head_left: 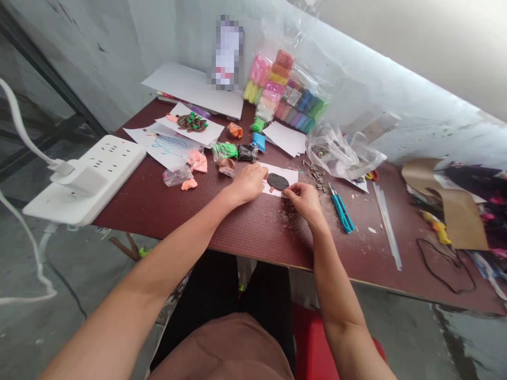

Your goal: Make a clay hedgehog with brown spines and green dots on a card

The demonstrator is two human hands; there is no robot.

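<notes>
Black oval [278, 181] on card [293, 173], attended from both sides

Card flat on the tabletop [245, 227]. Oval's long axis nearly side to side, right end dipping slightly toward the card's near edge; no front discernible. Left hand [249, 183] over the card's left edge, fingers curled, likely steadying it; cannot tell if they grip. Right hand [304, 199] at its right edge, fingers pinched together by the oval's end; anything between them hidden. Seeds [316, 173] just right of the card, presumably for reach; knife [341, 211] farther right.
</notes>
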